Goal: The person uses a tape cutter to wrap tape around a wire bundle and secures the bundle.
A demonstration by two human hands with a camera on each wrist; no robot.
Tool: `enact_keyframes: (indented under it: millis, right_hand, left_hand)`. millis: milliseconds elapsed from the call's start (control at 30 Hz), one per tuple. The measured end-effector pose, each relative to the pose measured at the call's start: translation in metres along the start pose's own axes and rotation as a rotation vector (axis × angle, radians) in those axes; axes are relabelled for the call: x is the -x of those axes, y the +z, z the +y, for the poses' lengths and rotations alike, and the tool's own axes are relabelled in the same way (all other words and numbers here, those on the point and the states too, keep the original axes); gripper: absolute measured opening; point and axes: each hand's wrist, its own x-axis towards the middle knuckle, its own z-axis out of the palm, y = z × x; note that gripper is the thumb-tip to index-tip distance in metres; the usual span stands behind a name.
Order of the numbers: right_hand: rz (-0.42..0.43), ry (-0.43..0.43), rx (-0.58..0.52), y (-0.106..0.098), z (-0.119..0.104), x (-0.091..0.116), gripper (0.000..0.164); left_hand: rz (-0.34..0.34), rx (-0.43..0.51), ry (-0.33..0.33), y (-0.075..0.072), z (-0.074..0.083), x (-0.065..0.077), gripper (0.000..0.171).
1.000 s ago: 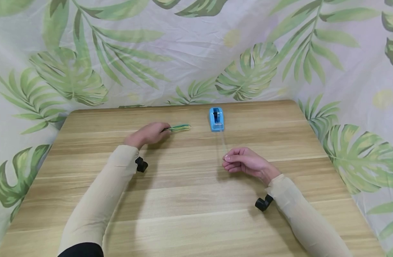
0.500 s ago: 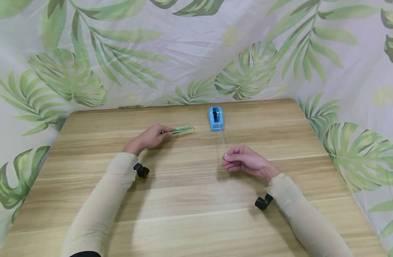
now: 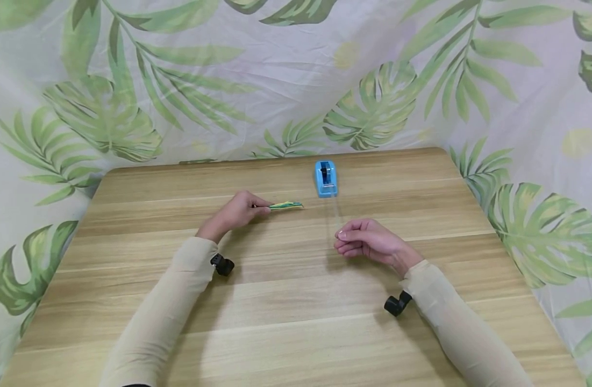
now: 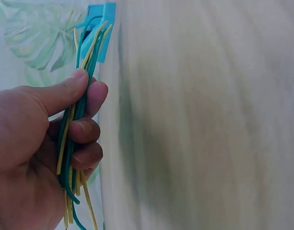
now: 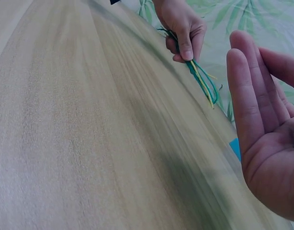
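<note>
My left hand (image 3: 240, 209) grips a bundle of thin green and yellow wires (image 3: 286, 205), whose loose ends point right, toward the tape. In the left wrist view, thumb and curled fingers wrap the wires (image 4: 82, 103), with ends sticking out above and below the fist. A blue tape dispenser (image 3: 320, 188) stands near the back of the table. From it a strip of clear tape (image 3: 336, 210) stretches forward to my right hand (image 3: 368, 240), which pinches its end between thumb and fingers. In the right wrist view the right hand (image 5: 276, 124) partly hides the dispenser, and the tape cannot be made out.
The wooden table (image 3: 296, 322) ends at the back against a leaf-print cloth (image 3: 286, 80), which also hangs at both sides. A small black camera mount (image 3: 223, 265) sits at the left wrist, another black mount (image 3: 397, 303) at the right.
My left hand has carried the wire bundle right and slightly nearer to me, closer to the stretched tape. The right hand, the tape and the dispenser have hardly moved.
</note>
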Motion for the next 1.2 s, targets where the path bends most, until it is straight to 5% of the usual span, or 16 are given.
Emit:
enact_keyframes:
  millis: [1200]
  right_hand:
    - [0.012, -0.008, 0.009, 0.004, -0.009, 0.000, 0.008]
  left_hand:
    - [-0.017, 0.019, 0.145, 0.085, 0.075, -0.026, 0.014]
